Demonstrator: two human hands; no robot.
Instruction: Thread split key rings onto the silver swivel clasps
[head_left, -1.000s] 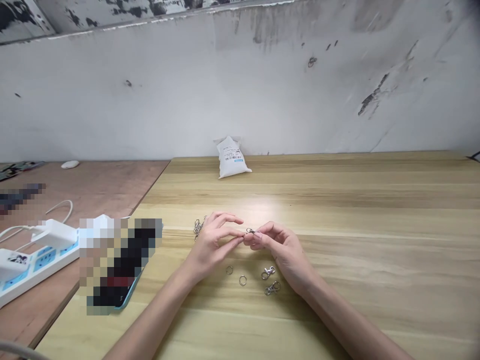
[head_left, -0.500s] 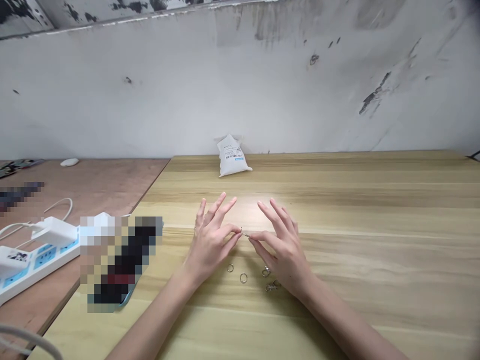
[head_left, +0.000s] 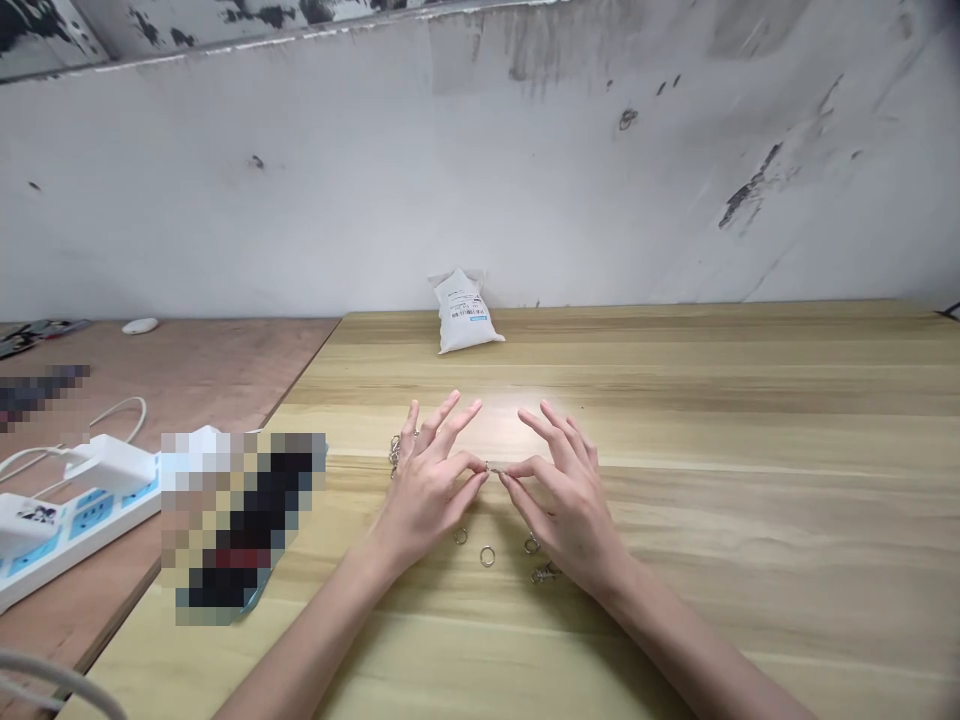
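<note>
Above the table, my left hand (head_left: 429, 492) pinches a small metal ring (head_left: 487, 466) between thumb and index finger, its other fingers raised. My right hand (head_left: 574, 500) faces it in a like pinch, closed on a small metal clasp (head_left: 496, 471) that meets the ring; their exact join is too small to make out. Below the hands lie two loose split rings, a left ring (head_left: 460, 536) and a right ring (head_left: 487, 556). Metal clasps with rings (head_left: 545, 573) lie beside my right wrist, partly covered. More metal clasps (head_left: 394, 450) show behind my left hand.
A white labelled packet (head_left: 466, 318) stands near the wall. To the left are a blurred-out phone-like object (head_left: 251, 530), a white power strip (head_left: 82, 525) with chargers plugged in, and loose white cables (head_left: 64, 680). A darker table (head_left: 240, 355) adjoins the wooden one.
My left hand has shifted slightly right and down, bringing the ring closer to my right fingertips. The clasps behind my left hand show more now. My right hand is nearly still.
</note>
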